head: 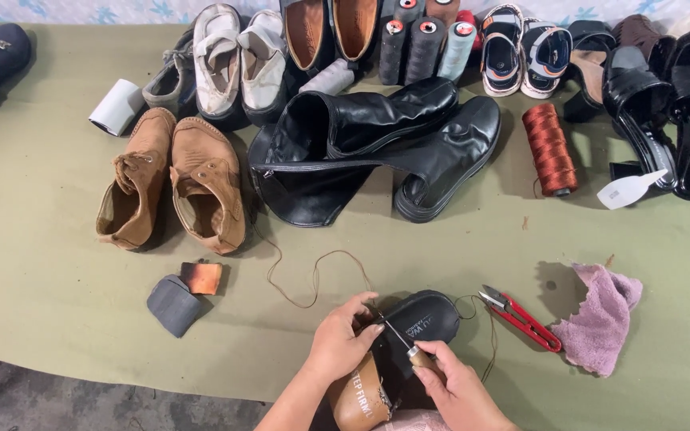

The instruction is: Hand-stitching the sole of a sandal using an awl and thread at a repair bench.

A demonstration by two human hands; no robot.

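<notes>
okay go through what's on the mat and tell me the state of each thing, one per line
left hand: gripping the black shoe
right hand: holding the awl
black shoe: sole up
awl: tip against the shoe
red snips: lying closed
black boots: lying flat
tan shoes: upright

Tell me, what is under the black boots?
The black boots lie flat on the olive cloth. Only that cloth shows around them; whatever is beneath stays hidden.

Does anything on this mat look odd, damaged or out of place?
Yes: the pink cloth at the right has a ragged, torn edge. The black boots lie toppled on their sides while other pairs stand upright. A loose brown thread trails across the mat toward the black shoe being worked on.
</notes>
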